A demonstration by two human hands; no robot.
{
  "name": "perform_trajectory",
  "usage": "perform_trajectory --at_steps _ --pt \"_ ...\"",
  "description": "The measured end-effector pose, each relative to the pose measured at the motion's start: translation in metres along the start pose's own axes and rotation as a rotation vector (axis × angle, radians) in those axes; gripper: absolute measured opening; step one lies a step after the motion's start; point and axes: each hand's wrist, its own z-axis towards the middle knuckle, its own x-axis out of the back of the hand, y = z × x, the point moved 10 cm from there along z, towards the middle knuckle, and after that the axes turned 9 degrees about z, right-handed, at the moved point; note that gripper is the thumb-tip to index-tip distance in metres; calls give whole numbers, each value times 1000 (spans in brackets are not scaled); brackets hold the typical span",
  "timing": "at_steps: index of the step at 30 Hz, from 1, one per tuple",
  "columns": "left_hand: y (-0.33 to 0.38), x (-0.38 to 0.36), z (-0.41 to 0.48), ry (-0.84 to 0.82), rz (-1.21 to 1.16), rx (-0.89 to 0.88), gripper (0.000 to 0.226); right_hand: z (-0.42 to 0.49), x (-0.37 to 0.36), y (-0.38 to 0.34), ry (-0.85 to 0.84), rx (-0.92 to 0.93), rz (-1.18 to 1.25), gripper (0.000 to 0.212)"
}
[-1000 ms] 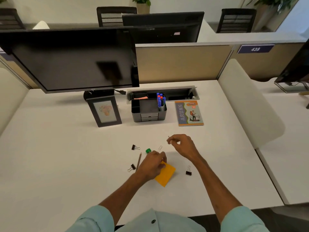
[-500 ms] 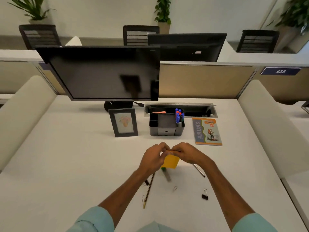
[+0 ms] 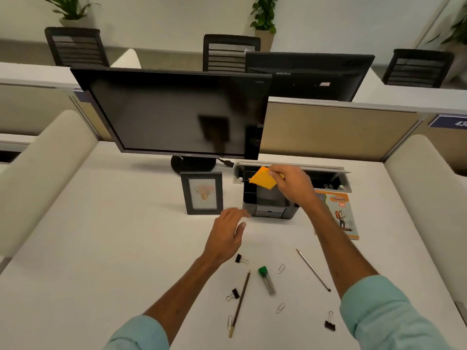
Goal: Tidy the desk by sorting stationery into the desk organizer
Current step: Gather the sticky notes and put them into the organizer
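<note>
My right hand (image 3: 294, 186) holds an orange sticky-note pad (image 3: 262, 181) tilted over the black desk organizer (image 3: 267, 210), right above its open compartments. My left hand (image 3: 226, 234) hovers open in front of the organizer's left corner, holding nothing. On the desk nearer me lie a dark pencil (image 3: 240, 303), a silver pen (image 3: 313, 270), a green-capped lead tube (image 3: 266, 279), black binder clips (image 3: 238, 258) (image 3: 233, 294) (image 3: 329, 323) and wire paper clips (image 3: 281, 268) (image 3: 280, 308). My right hand hides what stands in the organizer's right side.
A framed picture (image 3: 202, 193) stands left of the organizer, and a notebook (image 3: 340, 213) lies to its right. Behind them are the monitor (image 3: 174, 112) on its stand and an open cable tray (image 3: 326, 176). Padded dividers flank the desk.
Both hands held the orange pad together over the desk; now my right hand alone has carried it forward over the organizer, and my left hand has let go and opened.
</note>
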Motion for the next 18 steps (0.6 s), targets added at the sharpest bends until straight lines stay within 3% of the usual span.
perform_trajectory --at_steps 6,14,18 --pt "-29 -34 -3 -130 53 47 32 54 -4 -18 95 86 -177 29" --pt "-54 -63 -6 -225 21 144 35 76 -58 -5 -116 40 -343 25" --pt "-62 -71 -11 -252 19 162 34 79 -56 -4 -56 23 -327 30"
